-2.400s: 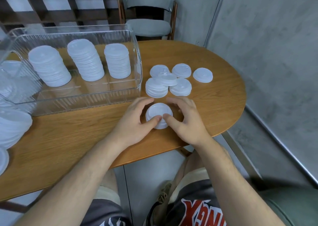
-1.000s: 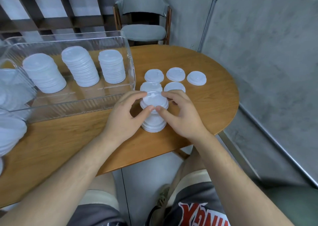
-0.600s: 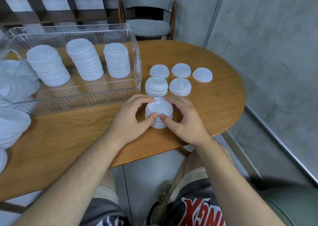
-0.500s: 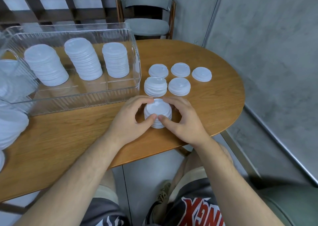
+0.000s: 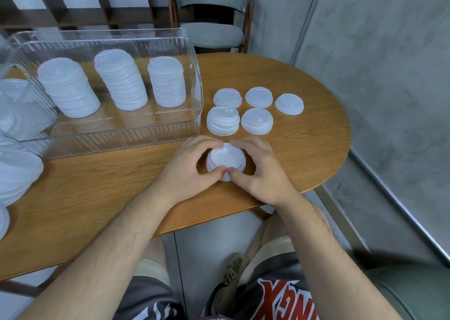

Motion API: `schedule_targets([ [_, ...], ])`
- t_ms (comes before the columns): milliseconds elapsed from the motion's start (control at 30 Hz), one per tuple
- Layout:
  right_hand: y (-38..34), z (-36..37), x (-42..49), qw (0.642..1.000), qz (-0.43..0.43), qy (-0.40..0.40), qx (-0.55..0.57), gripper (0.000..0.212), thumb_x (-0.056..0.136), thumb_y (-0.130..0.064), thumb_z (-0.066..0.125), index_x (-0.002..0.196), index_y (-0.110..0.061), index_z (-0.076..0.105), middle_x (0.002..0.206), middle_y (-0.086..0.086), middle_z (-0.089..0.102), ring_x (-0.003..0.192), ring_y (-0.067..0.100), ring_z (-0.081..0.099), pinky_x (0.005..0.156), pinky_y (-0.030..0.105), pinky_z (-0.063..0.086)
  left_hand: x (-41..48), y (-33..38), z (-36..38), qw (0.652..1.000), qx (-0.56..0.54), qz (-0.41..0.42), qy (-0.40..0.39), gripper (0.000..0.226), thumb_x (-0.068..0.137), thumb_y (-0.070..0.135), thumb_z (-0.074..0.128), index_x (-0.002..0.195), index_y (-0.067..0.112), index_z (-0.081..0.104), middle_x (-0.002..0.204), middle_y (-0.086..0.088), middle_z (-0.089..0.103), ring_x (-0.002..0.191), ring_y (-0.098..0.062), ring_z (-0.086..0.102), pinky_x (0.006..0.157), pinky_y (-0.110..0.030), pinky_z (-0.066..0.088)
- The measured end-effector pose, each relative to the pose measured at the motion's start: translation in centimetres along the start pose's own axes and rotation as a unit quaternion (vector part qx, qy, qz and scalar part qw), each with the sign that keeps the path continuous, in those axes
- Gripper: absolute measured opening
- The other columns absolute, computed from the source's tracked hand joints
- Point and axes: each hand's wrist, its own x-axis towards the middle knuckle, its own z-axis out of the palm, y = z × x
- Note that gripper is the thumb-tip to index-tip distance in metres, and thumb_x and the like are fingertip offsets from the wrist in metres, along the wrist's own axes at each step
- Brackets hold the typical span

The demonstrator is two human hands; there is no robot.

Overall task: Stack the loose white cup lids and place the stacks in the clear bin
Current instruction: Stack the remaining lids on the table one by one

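Holding three lid stacks [image 5: 168,84], clear bin [image 5: 198,81], wooden table [image 5: 304,129]

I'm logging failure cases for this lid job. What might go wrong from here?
The small stack, pinched between left hand and right hand, sits close to the table edge; a slip may drop lids off it.
Lifting it over the clear bin wall might knock the leaning middle stack inside.

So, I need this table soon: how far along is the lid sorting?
Done: three tall stacks stand in the clear bin. In hand: the left hand and right hand grip a short stack on the table. Still to go: two low stacks and three single lids beside the bin, plus more lids piled at the far left.
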Motion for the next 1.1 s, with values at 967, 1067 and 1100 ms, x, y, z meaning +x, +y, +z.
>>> schedule_targets([
  [967,-0.1,0.3,10.6,0.968,0.114,0.02,-0.223,0.063,0.086,-0.068,0.061,0.132,-0.025,0.061,0.123,-0.008,0.064,0.13,0.022,0.038,0.096,0.035,0.022,0.3,0.0,0.0,0.998,0.013,-0.051,0.04,0.067,0.082,0.043,0.08,0.141,0.025,0.053,0.137,0.014,0.05,0.129,-0.004,0.042,0.11,-0.028,0.036],
  [1067,-0.2,0.3,10.5,0.972,0.114,0.035,-0.204,0.065,0.085,-0.066,0.065,0.134,-0.025,0.06,0.127,-0.009,0.063,0.131,0.019,0.039,0.098,0.035,0.024,0.4,0.0,-0.1,0.998,0.005,-0.057,0.036,0.069,0.081,0.041,0.081,0.142,0.025,0.052,0.137,0.013,0.05,0.129,-0.005,0.043,0.111,-0.032,0.04],
  [1100,-0.3,0.2,10.4,0.973,0.114,0.042,-0.199,0.064,0.085,-0.066,0.066,0.134,-0.025,0.06,0.127,-0.01,0.063,0.131,0.019,0.04,0.098,0.034,0.024,0.4,0.1,-0.1,0.998,0.001,-0.057,0.035,0.069,0.081,0.04,0.082,0.142,0.025,0.051,0.137,0.013,0.05,0.128,-0.004,0.044,0.111,-0.032,0.041],
])
